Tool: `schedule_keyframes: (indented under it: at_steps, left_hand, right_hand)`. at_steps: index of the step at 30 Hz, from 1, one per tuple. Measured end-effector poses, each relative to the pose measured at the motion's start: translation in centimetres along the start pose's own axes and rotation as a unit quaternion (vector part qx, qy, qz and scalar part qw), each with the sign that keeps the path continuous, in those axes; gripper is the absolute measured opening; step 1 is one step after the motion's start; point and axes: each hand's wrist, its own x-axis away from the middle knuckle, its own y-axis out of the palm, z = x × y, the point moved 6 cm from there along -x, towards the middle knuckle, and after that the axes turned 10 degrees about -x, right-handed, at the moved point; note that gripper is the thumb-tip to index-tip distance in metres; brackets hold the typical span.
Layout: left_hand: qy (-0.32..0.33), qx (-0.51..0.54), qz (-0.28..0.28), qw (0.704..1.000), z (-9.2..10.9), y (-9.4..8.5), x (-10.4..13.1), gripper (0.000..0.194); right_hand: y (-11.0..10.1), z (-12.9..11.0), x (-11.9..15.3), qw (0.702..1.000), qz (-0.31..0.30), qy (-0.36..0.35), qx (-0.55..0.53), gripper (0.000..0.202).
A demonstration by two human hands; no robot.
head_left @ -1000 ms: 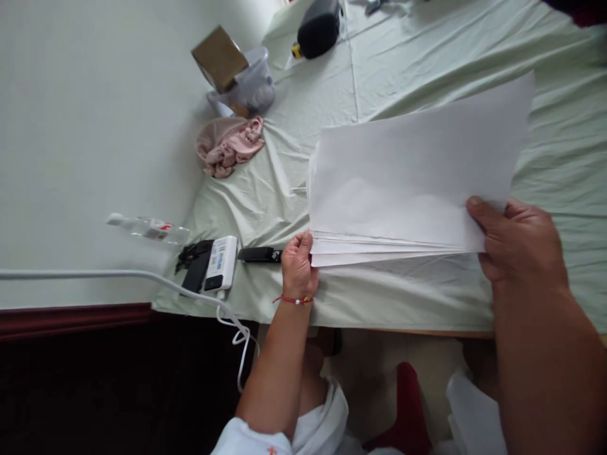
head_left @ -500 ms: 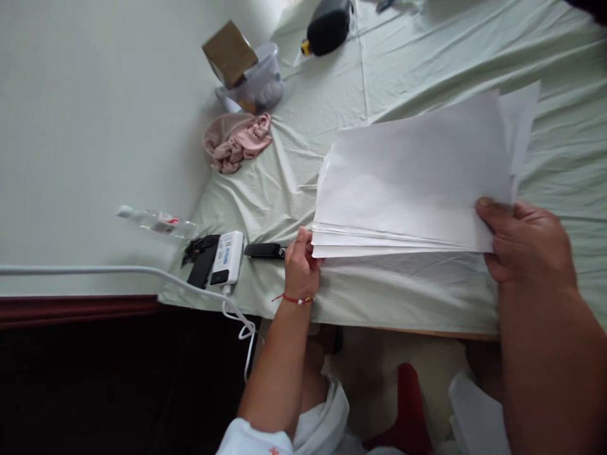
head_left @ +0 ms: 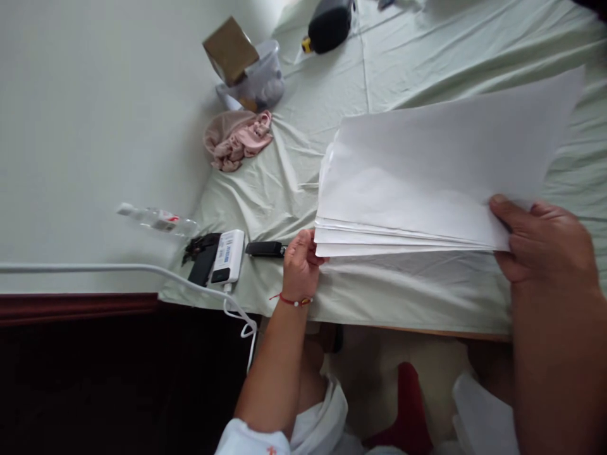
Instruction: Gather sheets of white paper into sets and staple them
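A stack of white paper sheets [head_left: 427, 170] is held up over the pale green cloth, its lower edges slightly fanned. My right hand [head_left: 540, 240] grips the stack near its lower right, thumb on top and fingers underneath. At the lower left corner, my left hand [head_left: 303, 262] is closed by the sheets' edge, its fingertips partly behind the paper. A red string bracelet [head_left: 296, 301] circles my left wrist. Just left of that hand lies a black device [head_left: 264, 249].
On the cloth [head_left: 403, 284] at the left are a white power bank [head_left: 227, 256] with a cable [head_left: 142, 268], a clear bottle [head_left: 165, 221], pink fabric [head_left: 237, 140], and a plastic tub [head_left: 268, 79] with a cardboard box [head_left: 231, 50]. A black case [head_left: 329, 26] lies farther back.
My right hand has shifted right, still gripping paper. The stack reaches farther right, and the separate sheet corners seen there before no longer show. My left hand has barely moved.
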Motion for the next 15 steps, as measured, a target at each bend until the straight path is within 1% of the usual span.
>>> schedule_keyframes:
  at_steps: [3, 5, 7, 9, 11, 13, 15]
  left_hand:
    - [-0.006, 0.008, 0.065, 0.998, -0.4, -1.2, -0.6, 0.052]
    - [-0.007, 0.006, 0.078, 0.997, -0.5, -1.6, -0.8, 0.056]
    - [-0.007, -0.008, 0.063, 0.998, -0.5, -1.4, -0.8, 0.058]
    - [-0.004, -0.025, 0.049, 0.998, -0.4, -1.1, -0.6, 0.053]
    - [-0.003, -0.035, 0.047, 0.998, -0.2, -1.1, -0.5, 0.049]
    - [-0.011, -0.031, 0.041, 0.999, -0.1, -1.1, -0.4, 0.047]
    - [-0.022, -0.018, 0.023, 0.999, 0.0, -0.9, -0.3, 0.046]
  right_hand:
    - [0.9, -0.7, 1.0, 0.996, 0.048, 0.057, -0.046, 0.026]
    - [1.5, -1.2, 1.8, 0.992, 0.078, 0.08, -0.053, 0.025]
    - [1.9, -1.5, 2.3, 0.991, 0.089, 0.089, -0.05, 0.022]
    - [2.1, -1.6, 2.4, 0.992, 0.084, 0.085, -0.047, 0.02]
    - [2.0, -1.6, 2.4, 0.992, 0.084, 0.085, -0.045, 0.021]
    - [1.9, -1.5, 2.4, 0.99, 0.096, 0.092, -0.045, 0.021]
    - [1.9, -1.7, 2.4, 0.989, 0.1, 0.096, -0.045, 0.022]
